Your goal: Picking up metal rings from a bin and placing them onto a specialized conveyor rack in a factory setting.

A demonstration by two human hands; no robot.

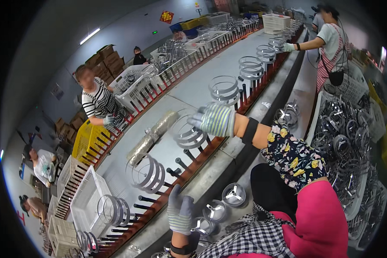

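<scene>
Overlapping the upper rim of a set of silver rings [192, 142], the right grip [215, 121] is a hand in a striped glove, fingers partly curled; from where I stand I cannot tell whether they have closed on the metal or only lie in front of it. Those rings sit along the near edge of the long grey desk [193, 88], in the row of black pegs [182, 164], with more ring sets standing to either side. Lower down, just beside that row, the left grip [179, 211] is spread, thumb well away from the fingers, with nothing visible in it. Close by it, round metal cups [234, 195] with three-armed centres lie on the ledge near the person's lap. A bundle in clear wrap [154, 137] lies on the desk behind the nearer rings, and a white basket [106, 184] sits farther left. A heap of metal parts [344, 142] fills the crates on the right. Across the desk is a co-worker in a striped top [99, 101]; up the line, another in a striped apron [327, 71] stretches a gloved hand toward more rings
</scene>
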